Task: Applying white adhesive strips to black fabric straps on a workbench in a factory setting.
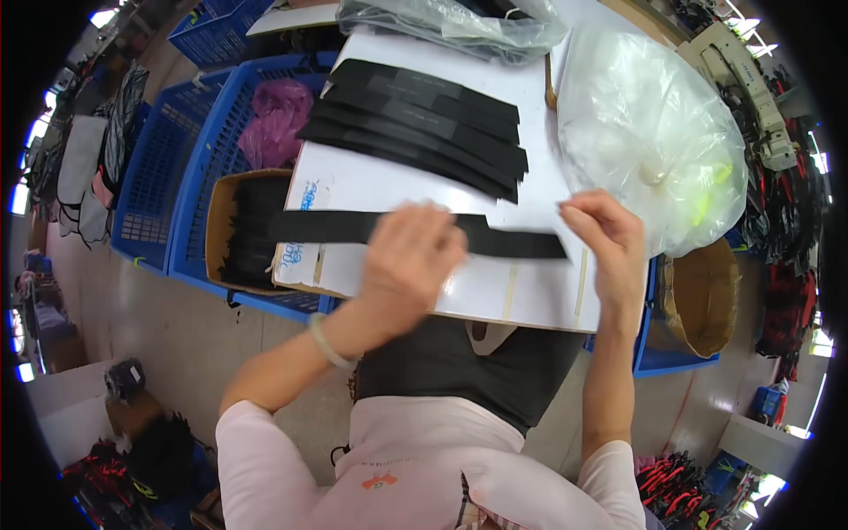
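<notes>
A long black fabric strip (327,227) lies across the near part of the white board, its left end reaching over the edge. My left hand (411,252) is over the strip's middle, with fingers bent but smeared by motion, so its grip is unclear. Just off the strip's right end, my right hand (609,234) is closed in a pinch. Whatever may be between its fingertips is too small to make out. Beyond both hands, several similar black strips (415,119) lie overlapped in a fanned row.
A large clear plastic bag (649,132) bulges at the right, above an open cardboard box (702,296). Another plastic bag (450,26) lies at the far edge. At left, blue crates (168,168) hold a pink bag (276,124) and a box of dark pieces (252,230).
</notes>
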Tool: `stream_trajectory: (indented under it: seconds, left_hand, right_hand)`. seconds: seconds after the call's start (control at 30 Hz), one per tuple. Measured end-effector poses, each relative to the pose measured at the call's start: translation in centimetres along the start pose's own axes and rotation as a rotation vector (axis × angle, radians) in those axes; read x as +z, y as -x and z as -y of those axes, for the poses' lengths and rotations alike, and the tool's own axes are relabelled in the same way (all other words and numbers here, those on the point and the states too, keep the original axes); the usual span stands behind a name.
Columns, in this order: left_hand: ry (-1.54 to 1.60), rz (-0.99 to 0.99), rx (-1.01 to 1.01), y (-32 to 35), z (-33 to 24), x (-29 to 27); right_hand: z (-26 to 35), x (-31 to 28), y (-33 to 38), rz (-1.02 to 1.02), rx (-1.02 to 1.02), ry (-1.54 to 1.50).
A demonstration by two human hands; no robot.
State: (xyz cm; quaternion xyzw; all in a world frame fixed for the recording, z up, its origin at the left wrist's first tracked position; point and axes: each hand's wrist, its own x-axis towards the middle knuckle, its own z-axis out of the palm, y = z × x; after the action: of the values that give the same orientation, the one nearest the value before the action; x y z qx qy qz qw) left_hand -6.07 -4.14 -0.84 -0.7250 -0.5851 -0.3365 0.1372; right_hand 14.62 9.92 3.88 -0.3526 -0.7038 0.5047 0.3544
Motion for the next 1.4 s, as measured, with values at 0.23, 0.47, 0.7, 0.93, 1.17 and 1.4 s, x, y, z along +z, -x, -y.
stream_trajectory:
  seconds: [0.23,0.47,0.7,0.93,1.17,1.4]
  left_hand:
    - [0.028,0.264,-0.139,6.1,5.6,1.0]
    - [0.666,-0.024,-0.569,3.5,4.9,0.1]
    - [1.716,-0.336,-0.931,-2.8,1.7,0.9]
    - [1.527,-0.288,-0.977,-4.7,-3.9,3.3]
    - [1.895,-0.123,-1.065,-6.2,-7.5,5.4]
    - [1.883,-0.276,-1.050,-6.6,-9.2,6.8]
  right_hand:
    - [-5.9,13.4,-9.7,0.036,-0.548,0.755]
    - [-2.3,11.2,-7.3,0.032,-0.450,0.490]
    - [-0.5,5.7,1.2,0.256,0.209,-0.015]
    - [-0.7,2.7,6.4,0.034,0.363,-0.070]
    - [-3.3,0.9,8.6,-0.020,0.354,-0.362]
    - [-4.1,1.8,9.5,-0.350,-0.185,0.280]
